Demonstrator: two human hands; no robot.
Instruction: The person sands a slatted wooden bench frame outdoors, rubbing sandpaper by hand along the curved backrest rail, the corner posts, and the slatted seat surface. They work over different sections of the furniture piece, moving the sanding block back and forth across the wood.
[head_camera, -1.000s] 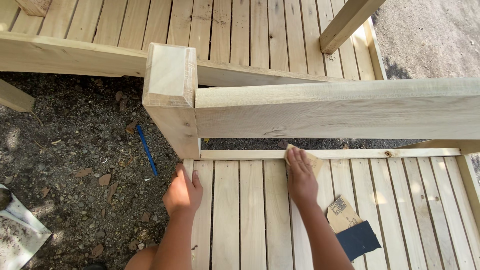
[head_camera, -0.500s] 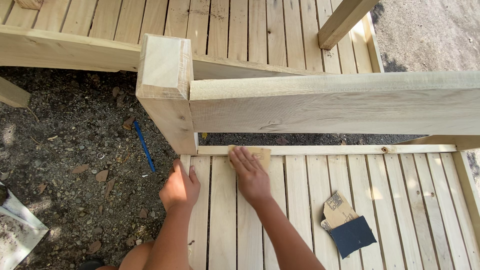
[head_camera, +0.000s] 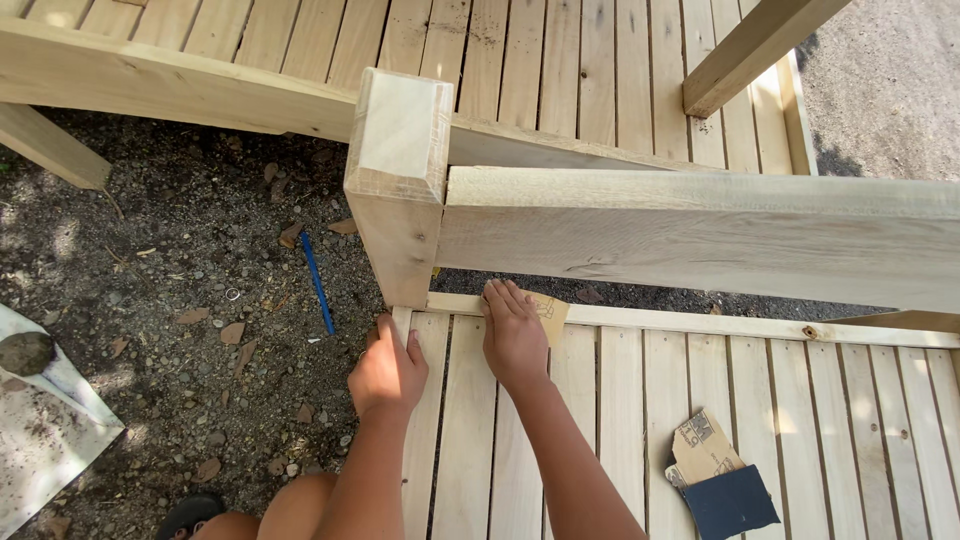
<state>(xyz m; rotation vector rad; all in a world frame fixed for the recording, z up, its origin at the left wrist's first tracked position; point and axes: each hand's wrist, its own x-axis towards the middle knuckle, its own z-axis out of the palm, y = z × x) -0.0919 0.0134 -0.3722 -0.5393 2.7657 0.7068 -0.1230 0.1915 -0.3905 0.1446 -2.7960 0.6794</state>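
Sandpaper, a tan folded sheet (head_camera: 549, 314), lies flat under the right hand (head_camera: 513, 340) on the pale wooden cross rail (head_camera: 700, 323) at the far edge of the slatted timber platform (head_camera: 620, 430), just right of the square wooden post (head_camera: 398, 190). The right hand's fingers are extended and pressed together on the sheet. The left hand (head_camera: 387, 372) grips the platform's left edge at the foot of the post, fingers curled. A thick horizontal wooden beam (head_camera: 700, 235) runs rightward from the post. More sandpaper pieces, tan and dark blue (head_camera: 718, 480), rest on the slats nearby. Outdoors, sunlit dark gravelly soil (head_camera: 180, 290) with dry leaves and a blue pencil (head_camera: 317, 283) lies to the left.
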